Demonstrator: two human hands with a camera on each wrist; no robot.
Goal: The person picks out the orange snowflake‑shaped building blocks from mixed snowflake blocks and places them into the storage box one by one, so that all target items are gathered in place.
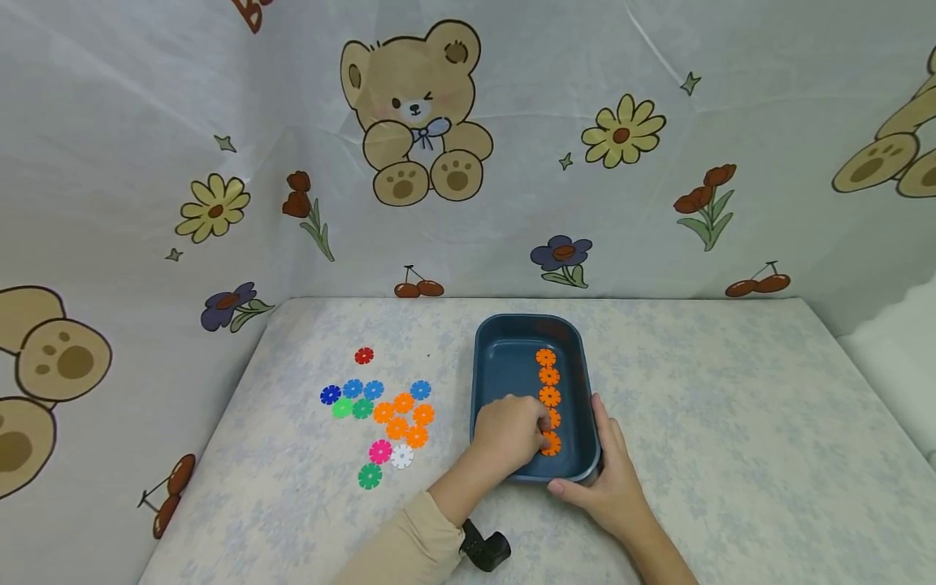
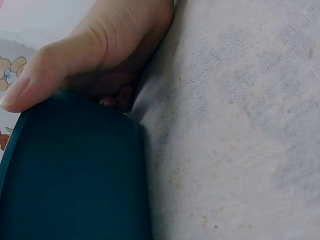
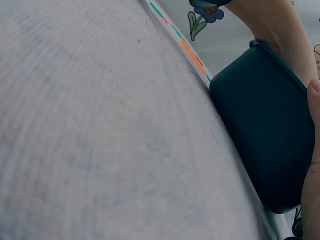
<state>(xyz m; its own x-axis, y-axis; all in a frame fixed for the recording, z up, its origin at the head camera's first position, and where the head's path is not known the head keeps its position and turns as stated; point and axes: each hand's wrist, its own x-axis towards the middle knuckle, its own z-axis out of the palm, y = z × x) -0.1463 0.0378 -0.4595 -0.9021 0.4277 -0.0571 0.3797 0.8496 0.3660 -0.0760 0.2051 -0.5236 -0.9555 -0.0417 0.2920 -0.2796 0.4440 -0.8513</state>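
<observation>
My left hand reaches over the left side of a dark blue tray, fingers curled at the lowest orange notched plastic disc inside it. Its fingertips partly cover that disc and the one above. Several orange discs form an upright line along the tray's right half. At the near right corner, my right hand grips the tray, fingers along the right wall. Seen from the left wrist, the right thumb lies over the tray's rim. The right wrist view shows the left forearm crossing above the tray.
Left of the tray lie more notched discs on the pale cloth: an orange cluster, blue discs, a pink disc, a white disc and a red disc. A bear-print curtain stands behind the table.
</observation>
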